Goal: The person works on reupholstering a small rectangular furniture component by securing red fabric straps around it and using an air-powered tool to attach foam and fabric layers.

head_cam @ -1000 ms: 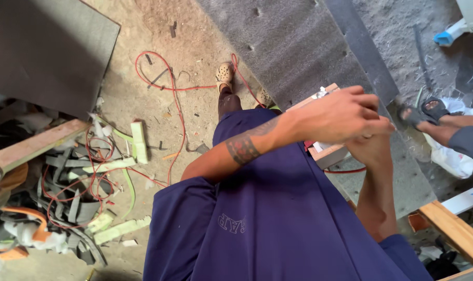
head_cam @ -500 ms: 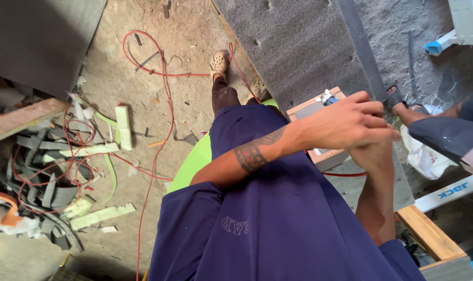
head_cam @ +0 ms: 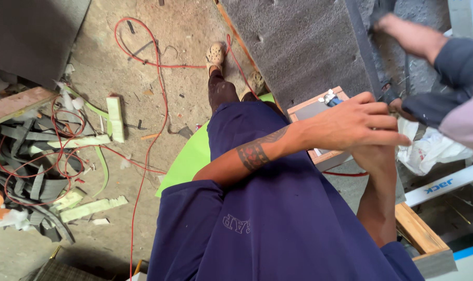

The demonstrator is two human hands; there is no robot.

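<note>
My left hand (head_cam: 358,125) reaches across my body on a tattooed forearm, fingers together and pointing right. It lies on top of my right hand (head_cam: 376,158), which comes up from below and is mostly covered. What either hand holds is hidden. Just left of them sits a small wood-framed grey box (head_cam: 310,112) with a blue and silver part (head_cam: 330,98) at its top corner. Another person's hand (head_cam: 403,31) and dark sleeve (head_cam: 455,65) reach in at the upper right, over a dark grey strip (head_cam: 362,47).
A large grey felt sheet (head_cam: 304,47) lies ahead. Red cable (head_cam: 153,119) loops over the dirt floor past pale foam offcuts (head_cam: 114,117) and a heap of grey strips (head_cam: 36,166). A green sheet (head_cam: 189,161), white crumpled cloth (head_cam: 429,148) and wooden beam (head_cam: 418,234) are close by.
The other person's arm has risen from the right middle to the upper right. My joined hands have stayed together by the box, with the view shifted slightly.
</note>
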